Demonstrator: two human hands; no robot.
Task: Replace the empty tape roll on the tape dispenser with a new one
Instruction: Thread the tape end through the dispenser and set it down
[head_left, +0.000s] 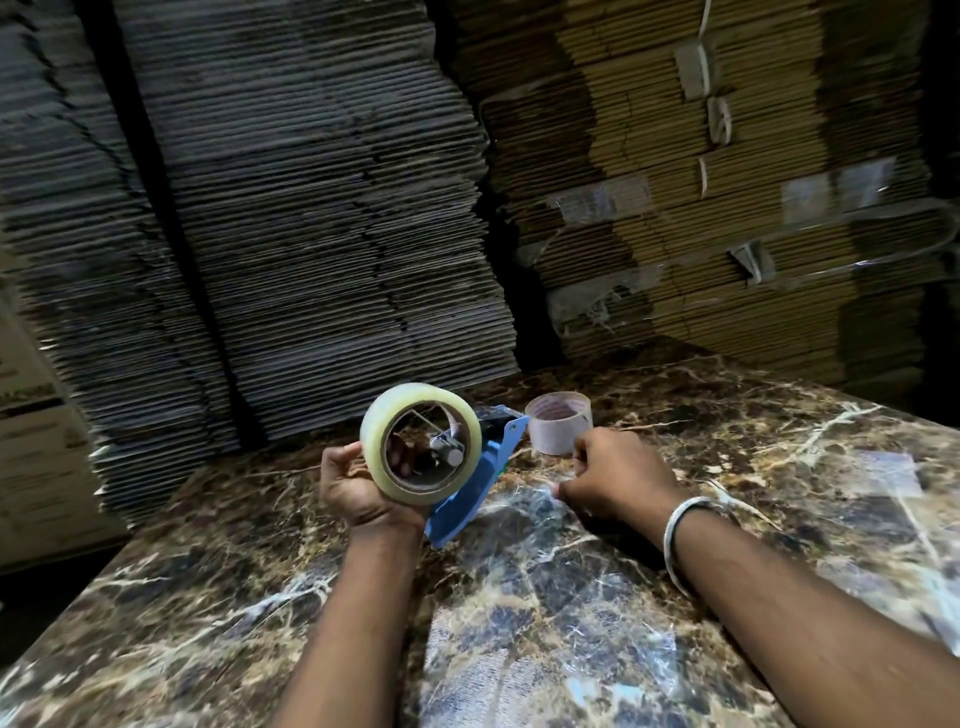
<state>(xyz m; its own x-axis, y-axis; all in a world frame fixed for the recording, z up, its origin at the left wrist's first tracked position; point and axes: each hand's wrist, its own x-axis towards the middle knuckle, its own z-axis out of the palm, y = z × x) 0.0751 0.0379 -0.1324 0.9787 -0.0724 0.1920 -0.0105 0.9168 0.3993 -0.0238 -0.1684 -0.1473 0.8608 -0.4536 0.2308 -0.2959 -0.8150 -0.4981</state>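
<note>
Cardboard, flattened and stacked high, fills the wall ahead of you, grey on the left and brown on the right. Below it lies the marbled table, dark with pale veins. Your left hand holds the blue tape dispenser above the table, fingers curled round its frame; its long axis runs from the handle end near you up and away toward the far right. The new tape roll sits at the dispenser, its open core facing you. Your right hand rests on the table, fingers bent and drawn together. Just beyond it the empty tape core stands on end, opening upward.
</note>
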